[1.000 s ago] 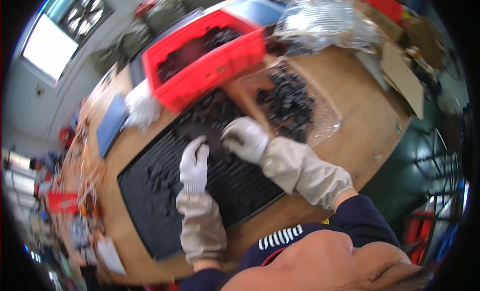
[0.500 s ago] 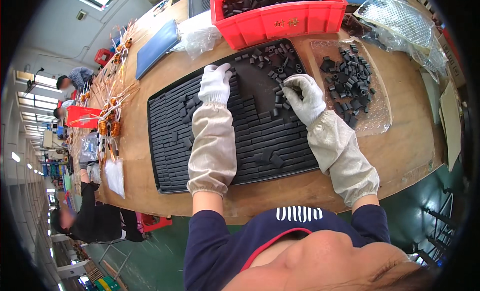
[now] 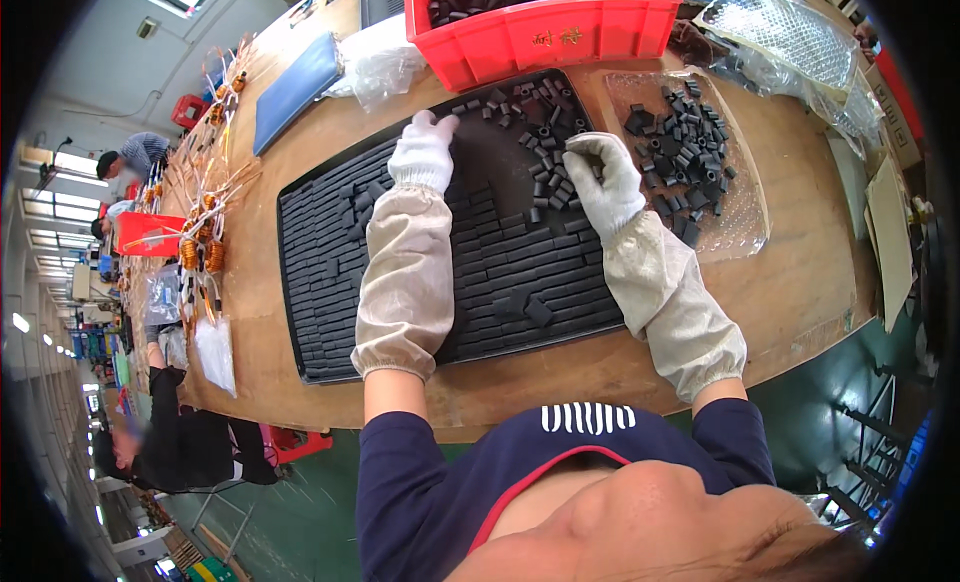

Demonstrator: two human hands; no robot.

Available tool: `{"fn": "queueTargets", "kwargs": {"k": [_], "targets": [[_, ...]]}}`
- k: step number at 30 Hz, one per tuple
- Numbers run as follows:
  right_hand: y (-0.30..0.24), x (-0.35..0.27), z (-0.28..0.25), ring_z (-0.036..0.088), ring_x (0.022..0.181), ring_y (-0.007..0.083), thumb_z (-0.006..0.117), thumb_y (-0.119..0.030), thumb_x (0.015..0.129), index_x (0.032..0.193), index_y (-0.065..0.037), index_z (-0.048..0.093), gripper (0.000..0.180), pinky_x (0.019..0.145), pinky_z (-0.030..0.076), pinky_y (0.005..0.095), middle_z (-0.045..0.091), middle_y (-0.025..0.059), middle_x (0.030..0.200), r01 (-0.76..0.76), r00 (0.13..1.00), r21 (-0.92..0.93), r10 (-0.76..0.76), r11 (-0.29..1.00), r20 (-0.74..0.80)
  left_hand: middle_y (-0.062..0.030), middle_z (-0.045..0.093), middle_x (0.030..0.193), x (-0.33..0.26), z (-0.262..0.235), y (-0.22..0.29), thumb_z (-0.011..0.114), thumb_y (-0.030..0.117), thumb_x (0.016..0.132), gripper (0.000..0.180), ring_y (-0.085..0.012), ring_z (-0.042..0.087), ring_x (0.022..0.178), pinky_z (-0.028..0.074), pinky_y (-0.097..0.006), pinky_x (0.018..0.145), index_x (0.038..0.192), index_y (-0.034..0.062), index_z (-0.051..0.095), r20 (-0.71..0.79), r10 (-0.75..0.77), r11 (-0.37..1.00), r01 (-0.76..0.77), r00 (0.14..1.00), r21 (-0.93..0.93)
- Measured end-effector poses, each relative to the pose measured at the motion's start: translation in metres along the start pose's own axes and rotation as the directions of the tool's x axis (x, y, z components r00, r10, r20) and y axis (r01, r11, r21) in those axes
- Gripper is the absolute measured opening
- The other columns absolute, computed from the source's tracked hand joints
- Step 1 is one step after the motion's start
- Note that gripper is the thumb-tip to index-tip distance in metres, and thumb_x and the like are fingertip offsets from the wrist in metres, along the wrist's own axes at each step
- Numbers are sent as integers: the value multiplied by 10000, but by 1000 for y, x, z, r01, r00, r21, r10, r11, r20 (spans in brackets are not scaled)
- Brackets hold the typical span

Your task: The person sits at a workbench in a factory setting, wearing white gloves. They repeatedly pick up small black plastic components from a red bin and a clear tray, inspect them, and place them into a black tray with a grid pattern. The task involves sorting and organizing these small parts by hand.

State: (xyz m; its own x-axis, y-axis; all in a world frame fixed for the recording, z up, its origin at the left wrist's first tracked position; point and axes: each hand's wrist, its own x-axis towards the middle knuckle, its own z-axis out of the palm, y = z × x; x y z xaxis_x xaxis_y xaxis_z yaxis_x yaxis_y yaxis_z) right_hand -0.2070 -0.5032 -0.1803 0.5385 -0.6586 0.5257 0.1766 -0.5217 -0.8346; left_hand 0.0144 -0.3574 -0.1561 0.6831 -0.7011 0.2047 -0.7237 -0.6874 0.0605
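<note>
A large black tray (image 3: 335,312) lies before me, lined with rows of small dark cylindrical sleeves (image 3: 520,272). My left hand (image 3: 422,154), in a white glove, rests over the tray's far part where the rows end. Its fingers are drawn together at the tips; whatever lies in them is hidden. Over the tray's right side, my right hand (image 3: 606,190) is gloved too, with thumb and forefinger curled into a pinch. Anything between those tips is too small to make out. Loose black sleeves (image 3: 543,142) lie scattered between the two hands.
A red bin (image 3: 540,52) of black pieces stands behind the tray. To the right, a bubble-wrap sheet (image 3: 745,217) carries a loose pile of sleeves (image 3: 685,147). A blue folder-like slab (image 3: 297,92), a plastic bag (image 3: 380,72) and copper coils (image 3: 205,252) lie leftward. Other people work at far left.
The whole view has shifted a little, so the scene sits further left and higher. Both hands stay near the same parts of the tray, with only slight finger movement.
</note>
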Motion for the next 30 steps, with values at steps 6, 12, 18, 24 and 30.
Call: {"fn": "queueTargets", "kwargs": {"k": [6,12,18,24,30], "targets": [[2,2,-1,676,848,194,734,-20,852,989,-30,680,148,768,546,302,659,96,984,-25,1000,29,25,999,5,-89,590,1236,-6,8,-2,527,68,891,405,-330,601,1127,522,-456,925,1219,266,658,15,44,999,-44,999,18],[3,8,5,649,981,318,746,-74,804,973,-106,697,179,870,515,420,695,99,1008,324,941,-251,-283,912,187,-191,497,1450,-53,-33,45,607,33,829,662,-277,509,1320,422,-370,1082,1472,28,449,182,-80,15,184,980,-983],[-17,10,5,598,1112,295,708,-96,816,1150,-138,666,339,976,456,422,663,67,1152,485,860,-463,-308,742,407,-170,515,1372,-71,-13,56,638,-12,893,642,-249,569,1204,468,-352,1059,1478,-20,372,290,31,-543,260,956,-798],[-11,19,26,545,1205,285,665,-111,831,1186,-102,639,356,981,442,444,624,53,1248,639,740,-519,-270,568,615,-168,589,1221,-87,-3,44,517,83,1014,554,-185,669,892,592,-339,836,1513,37,282,312,43,-663,261,949,-702],[14,29,20,529,1238,316,683,-158,819,1065,-135,685,247,937,455,451,616,86,1279,712,684,-531,-284,459,672,-97,684,991,-86,-13,63,568,424,1015,600,-84,583,631,512,-224,502,1429,16,423,254,80,-459,262,964,-849]]}}
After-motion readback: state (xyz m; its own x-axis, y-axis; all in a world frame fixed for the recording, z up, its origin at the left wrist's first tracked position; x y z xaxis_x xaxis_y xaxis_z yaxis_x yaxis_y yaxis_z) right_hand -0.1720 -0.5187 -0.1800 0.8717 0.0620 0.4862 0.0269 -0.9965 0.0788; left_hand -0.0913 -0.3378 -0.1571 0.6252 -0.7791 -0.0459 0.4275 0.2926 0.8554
